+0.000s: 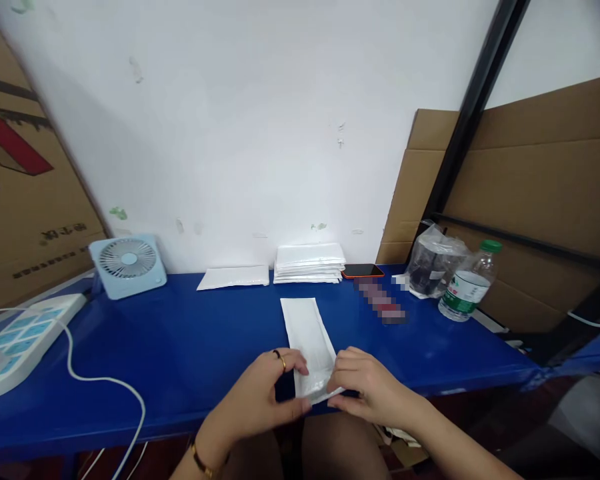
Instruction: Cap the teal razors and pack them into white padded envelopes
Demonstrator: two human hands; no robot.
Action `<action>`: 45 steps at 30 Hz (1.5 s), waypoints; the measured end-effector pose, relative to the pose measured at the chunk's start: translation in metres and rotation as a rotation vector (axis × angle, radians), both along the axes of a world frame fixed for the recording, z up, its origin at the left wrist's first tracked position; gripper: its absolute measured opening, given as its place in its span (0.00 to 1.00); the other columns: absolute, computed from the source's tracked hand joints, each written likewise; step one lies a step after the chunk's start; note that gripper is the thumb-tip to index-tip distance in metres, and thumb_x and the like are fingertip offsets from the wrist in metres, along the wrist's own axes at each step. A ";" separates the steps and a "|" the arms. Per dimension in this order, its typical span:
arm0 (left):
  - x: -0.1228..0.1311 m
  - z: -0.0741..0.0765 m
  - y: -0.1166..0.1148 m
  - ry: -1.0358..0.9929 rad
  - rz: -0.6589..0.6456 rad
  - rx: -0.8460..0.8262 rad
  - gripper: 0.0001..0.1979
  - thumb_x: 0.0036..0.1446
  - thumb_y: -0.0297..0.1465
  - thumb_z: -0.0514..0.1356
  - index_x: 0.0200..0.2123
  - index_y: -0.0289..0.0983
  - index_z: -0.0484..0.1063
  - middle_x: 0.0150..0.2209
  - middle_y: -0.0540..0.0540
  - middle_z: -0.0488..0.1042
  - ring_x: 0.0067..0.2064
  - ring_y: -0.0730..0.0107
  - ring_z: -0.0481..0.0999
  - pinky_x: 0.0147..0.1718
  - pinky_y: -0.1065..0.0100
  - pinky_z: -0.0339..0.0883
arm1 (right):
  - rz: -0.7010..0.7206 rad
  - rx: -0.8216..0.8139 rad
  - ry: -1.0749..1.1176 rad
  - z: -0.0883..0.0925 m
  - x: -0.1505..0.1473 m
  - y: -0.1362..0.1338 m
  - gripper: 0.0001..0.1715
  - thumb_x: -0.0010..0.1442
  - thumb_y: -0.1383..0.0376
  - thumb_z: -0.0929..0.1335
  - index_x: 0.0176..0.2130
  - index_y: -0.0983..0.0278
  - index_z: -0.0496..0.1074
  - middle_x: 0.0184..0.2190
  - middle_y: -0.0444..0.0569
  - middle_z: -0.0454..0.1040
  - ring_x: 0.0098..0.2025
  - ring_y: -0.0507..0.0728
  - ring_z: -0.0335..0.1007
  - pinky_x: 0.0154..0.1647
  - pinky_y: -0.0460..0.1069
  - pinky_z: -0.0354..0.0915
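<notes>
A long white padded envelope (307, 337) lies lengthwise on the blue table (180, 347), its near end at the front edge. My left hand (265, 393), with a ring on one finger and a bracelet at the wrist, pinches the envelope's near left corner. My right hand (367, 387) grips the near right corner, fingers curled over it. Both hands meet at the envelope's open end. What is inside, if anything, is hidden.
At the back stand a stack of white envelopes (309, 263), one flat envelope (234, 277), a phone (363, 271), a small blue fan (127, 265), a water bottle (467, 283) and a plastic bag (433, 263). A power strip (23, 337) with cable lies left. Cardboard leans on both sides.
</notes>
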State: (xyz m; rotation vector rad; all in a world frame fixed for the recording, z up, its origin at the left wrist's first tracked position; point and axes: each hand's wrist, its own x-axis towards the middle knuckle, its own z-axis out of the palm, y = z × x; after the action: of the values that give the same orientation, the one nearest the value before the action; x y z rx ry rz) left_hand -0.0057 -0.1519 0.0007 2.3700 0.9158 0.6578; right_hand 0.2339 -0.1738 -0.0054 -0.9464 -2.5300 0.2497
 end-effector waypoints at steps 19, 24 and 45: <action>0.031 -0.016 0.027 0.209 0.336 -0.180 0.09 0.47 0.30 0.50 0.17 0.36 0.61 0.19 0.52 0.61 0.25 0.73 0.60 0.24 0.71 0.49 | -0.246 0.298 -0.147 -0.026 -0.033 -0.009 0.20 0.50 0.59 0.70 0.44 0.61 0.67 0.34 0.47 0.72 0.37 0.58 0.63 0.36 0.53 0.55; 0.022 -0.010 0.051 0.111 0.115 -0.415 0.11 0.45 0.31 0.49 0.15 0.37 0.52 0.17 0.55 0.47 0.21 0.78 0.49 0.21 0.71 0.42 | -0.236 0.353 -0.274 -0.016 -0.043 0.003 0.11 0.51 0.60 0.69 0.34 0.63 0.68 0.29 0.45 0.72 0.32 0.56 0.64 0.30 0.51 0.53; -0.072 -0.027 0.207 0.164 0.797 0.244 0.22 0.49 0.33 0.55 0.50 0.36 0.63 0.51 0.39 0.64 0.53 0.56 0.63 0.48 0.59 0.59 | -0.998 -0.133 0.631 0.079 0.032 0.275 0.18 0.49 0.64 0.68 0.40 0.69 0.68 0.25 0.50 0.70 0.27 0.56 0.65 0.27 0.49 0.60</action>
State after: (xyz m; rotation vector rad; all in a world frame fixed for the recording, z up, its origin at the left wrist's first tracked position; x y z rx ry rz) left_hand -0.0781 0.0552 -0.0267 2.2320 1.9878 0.9063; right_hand 0.2658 0.1017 0.0738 -1.7110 -1.2900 0.3262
